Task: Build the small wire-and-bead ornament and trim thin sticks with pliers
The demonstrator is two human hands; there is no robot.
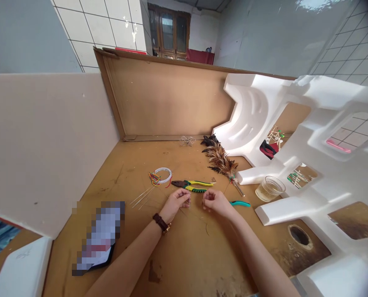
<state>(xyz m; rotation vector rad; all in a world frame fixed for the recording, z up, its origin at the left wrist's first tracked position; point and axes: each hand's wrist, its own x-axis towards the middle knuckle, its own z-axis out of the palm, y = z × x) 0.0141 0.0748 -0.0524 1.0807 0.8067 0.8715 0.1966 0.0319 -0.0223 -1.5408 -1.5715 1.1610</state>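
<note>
Near the middle of the brown table, my left hand is closed, fingers pinched round something too thin to make out. My right hand faces it a short way to the right, its fingers curled together; what they hold, if anything, is hidden. Just beyond both hands lie pliers with yellow and green handles. A turquoise handle shows beside my right hand. Left of the pliers is a white ring with coloured threads, and thin metal wires lie in front of it.
A brown feather bundle lies behind the pliers, with tangled wire near the cardboard wall. On the right are a glass of liquid and white foam packaging. A pixelated phone lies at left, beside a white panel.
</note>
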